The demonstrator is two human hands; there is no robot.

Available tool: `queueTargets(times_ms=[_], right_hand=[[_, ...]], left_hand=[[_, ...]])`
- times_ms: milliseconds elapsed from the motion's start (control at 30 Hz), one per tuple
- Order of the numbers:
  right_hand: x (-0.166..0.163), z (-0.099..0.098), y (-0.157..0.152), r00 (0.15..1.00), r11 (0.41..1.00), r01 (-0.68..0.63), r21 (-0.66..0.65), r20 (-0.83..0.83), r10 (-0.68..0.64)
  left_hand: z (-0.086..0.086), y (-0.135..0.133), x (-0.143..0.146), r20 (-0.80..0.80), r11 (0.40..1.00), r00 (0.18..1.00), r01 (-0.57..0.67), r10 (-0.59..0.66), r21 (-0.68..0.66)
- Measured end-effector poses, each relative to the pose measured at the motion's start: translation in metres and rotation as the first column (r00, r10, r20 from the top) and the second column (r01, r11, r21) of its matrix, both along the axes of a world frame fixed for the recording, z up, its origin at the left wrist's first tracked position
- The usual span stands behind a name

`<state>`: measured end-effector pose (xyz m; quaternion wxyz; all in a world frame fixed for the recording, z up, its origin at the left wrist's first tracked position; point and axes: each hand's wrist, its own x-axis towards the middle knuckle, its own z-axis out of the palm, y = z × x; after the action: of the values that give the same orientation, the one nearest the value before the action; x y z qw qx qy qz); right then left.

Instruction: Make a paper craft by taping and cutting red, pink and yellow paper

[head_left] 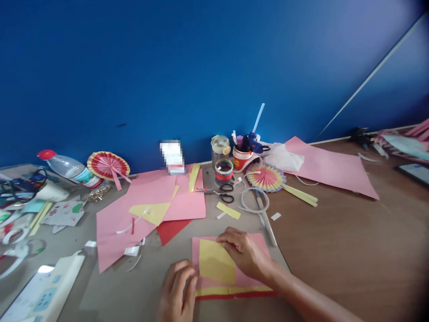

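find the yellow sheet [217, 264] lying flat on the pink sheet [243, 281], left of its middle, apparently longer from far edge to near edge than across. count the right hand [239, 248] as nearer: reaching in over the pink sheet's right side, fingertips bunched at the yellow sheet's far edge, with most of the yellow paper bodyward of that grip. place the left hand [179, 284] at the pink sheet's left edge, fingers curled. cannot tell, for either hand, whether pinching paper or only pressing down.
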<state>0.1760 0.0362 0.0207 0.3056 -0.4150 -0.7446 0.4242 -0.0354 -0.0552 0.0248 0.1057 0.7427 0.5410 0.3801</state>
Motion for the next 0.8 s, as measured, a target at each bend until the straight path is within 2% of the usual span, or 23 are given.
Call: queueTargets(times_ms=[100,267,400,500,700,800], right_hand=[[-0.004,0.000,0.003,0.999,0.998,-0.032,0.050,0.027,0.031],[-0.010,0.005,0.011,0.996,0.994,-0.063,0.084,0.072,0.057],[-0.018,0.000,0.014,0.987,0.988,-0.094,0.122,0.143,0.076],[-0.022,-0.007,0.013,0.975,0.982,-0.115,0.149,0.204,0.083],[-0.023,-0.014,0.013,0.936,0.956,-0.180,0.232,0.340,0.094],[-0.025,-0.019,0.013,0.931,0.952,-0.173,0.253,0.359,0.074]], left_hand=[[0.000,0.005,0.002,-0.124,0.994,0.990,0.071,-0.061,0.083],[0.007,0.012,0.016,-0.237,0.958,0.940,0.273,-0.245,0.090],[0.012,0.019,0.026,-0.297,0.923,0.889,0.381,-0.348,0.060],[0.009,0.022,0.032,-0.306,0.919,0.877,0.393,-0.370,0.017],[-0.010,0.019,0.033,-0.313,0.942,0.894,0.335,-0.319,-0.005],[-0.014,0.019,0.031,-0.304,0.944,0.897,0.328,-0.322,-0.032]])
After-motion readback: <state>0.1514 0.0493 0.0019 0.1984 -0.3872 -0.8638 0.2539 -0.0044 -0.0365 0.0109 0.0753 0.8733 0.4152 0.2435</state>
